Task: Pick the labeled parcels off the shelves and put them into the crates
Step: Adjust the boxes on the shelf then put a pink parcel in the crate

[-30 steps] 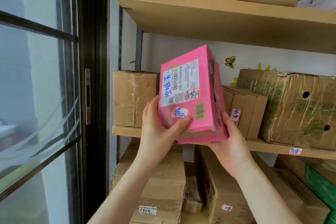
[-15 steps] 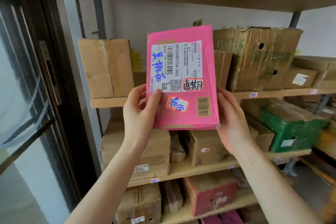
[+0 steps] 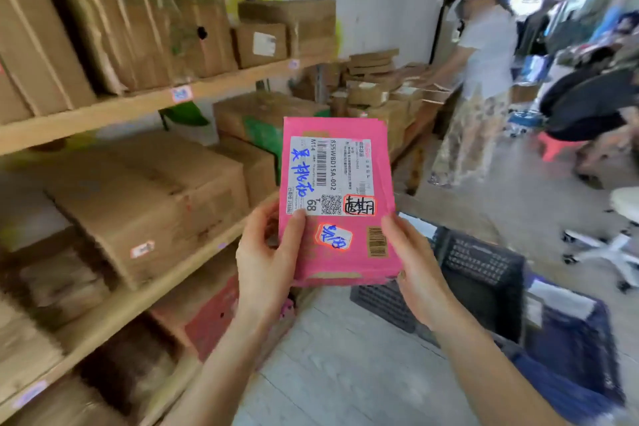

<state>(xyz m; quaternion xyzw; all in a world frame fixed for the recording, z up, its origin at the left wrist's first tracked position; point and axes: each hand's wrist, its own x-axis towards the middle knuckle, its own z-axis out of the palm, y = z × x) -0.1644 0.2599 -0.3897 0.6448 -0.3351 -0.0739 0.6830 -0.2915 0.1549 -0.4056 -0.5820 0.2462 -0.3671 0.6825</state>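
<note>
I hold a flat pink parcel [image 3: 337,245] upright in front of me, its white shipping label with blue handwriting facing me. My left hand [image 3: 268,259] grips its lower left edge, thumb on the front. My right hand [image 3: 413,263] grips its lower right edge. Below and behind the parcel, on the floor, stands a black plastic crate [image 3: 480,270]. A blue crate [image 3: 570,349] with something white in it sits to its right.
Wooden shelves [image 3: 114,107] packed with cardboard boxes run along the left. More parcels are piled on a low bench [image 3: 387,93] at the back. A person in a white top [image 3: 484,79] stands there; another bends at far right. A white chair base [image 3: 612,245] is on the right.
The view has swung right, away from the shelves toward the room and the crates on the floor. The pink parcel stays in both hands and now sits lower, above the black crate.
</note>
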